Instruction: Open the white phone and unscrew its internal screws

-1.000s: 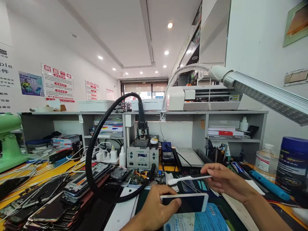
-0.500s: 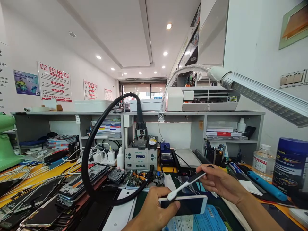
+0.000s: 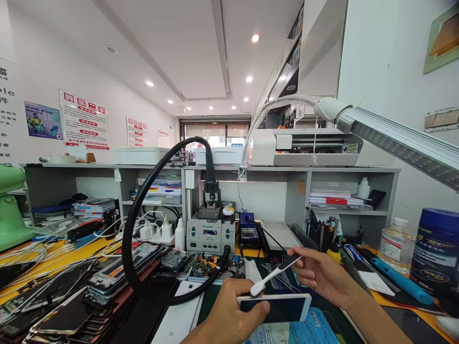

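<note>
Left hand [image 3: 229, 317] gripping white phone [image 3: 274, 307] by its edge; right hand [image 3: 319, 274] pinching white brush [image 3: 274, 274], head at phone's top edge; hot-air station [image 3: 211, 232] behind.

I lose the left hand [image 3: 229, 317] at the bottom edge, with the wrist and most of the palm cut away. Its thumb covers the near left end of the white phone [image 3: 287, 306] it grips. The right hand [image 3: 322, 277] closes its fingers [image 3: 308, 270] over the back of the white brush [image 3: 272, 276], so I cannot see where the handle ends. That forearm also runs out of frame. The lamp [image 3: 401, 141] is cut by the right edge and the green machine [image 3: 10, 210] by the left. The poster [image 3: 84, 119] print and the station [image 3: 211, 234] display are too small for me to read.
</note>
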`<state>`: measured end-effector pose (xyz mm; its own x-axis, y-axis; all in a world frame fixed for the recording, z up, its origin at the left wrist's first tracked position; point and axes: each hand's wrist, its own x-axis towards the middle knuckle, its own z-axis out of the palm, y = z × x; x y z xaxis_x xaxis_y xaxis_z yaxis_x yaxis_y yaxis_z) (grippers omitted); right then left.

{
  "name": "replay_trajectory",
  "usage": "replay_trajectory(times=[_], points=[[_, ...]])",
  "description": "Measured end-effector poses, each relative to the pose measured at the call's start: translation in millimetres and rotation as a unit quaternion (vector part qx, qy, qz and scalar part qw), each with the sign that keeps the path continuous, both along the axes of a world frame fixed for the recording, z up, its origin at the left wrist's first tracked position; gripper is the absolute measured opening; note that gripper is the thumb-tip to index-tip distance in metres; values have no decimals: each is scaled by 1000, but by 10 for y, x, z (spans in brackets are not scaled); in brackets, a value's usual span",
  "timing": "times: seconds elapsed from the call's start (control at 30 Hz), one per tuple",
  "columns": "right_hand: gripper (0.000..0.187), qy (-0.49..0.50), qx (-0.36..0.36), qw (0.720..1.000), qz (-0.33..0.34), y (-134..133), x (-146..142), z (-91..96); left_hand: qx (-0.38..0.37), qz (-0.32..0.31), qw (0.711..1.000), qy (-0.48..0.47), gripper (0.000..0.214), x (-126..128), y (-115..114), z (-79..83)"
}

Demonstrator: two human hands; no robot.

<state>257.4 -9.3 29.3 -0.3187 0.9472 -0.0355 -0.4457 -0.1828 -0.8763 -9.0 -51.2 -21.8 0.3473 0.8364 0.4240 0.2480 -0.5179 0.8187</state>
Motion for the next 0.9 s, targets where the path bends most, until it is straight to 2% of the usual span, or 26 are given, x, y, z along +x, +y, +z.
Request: replay_trajectory(times=[0.43, 0.7, 0.9], points=[[22, -40, -21, 999, -4, -15, -142, -49, 6, -3, 1000, 4, 29, 32, -29, 53], [14, -21, -10, 1000, -20, 87, -34, -83, 12, -7, 1000, 18, 31, 17, -20, 54], [14, -6, 8, 999, -39, 101, 63, -24, -9, -9, 1000, 17, 31, -3, -26, 39]])
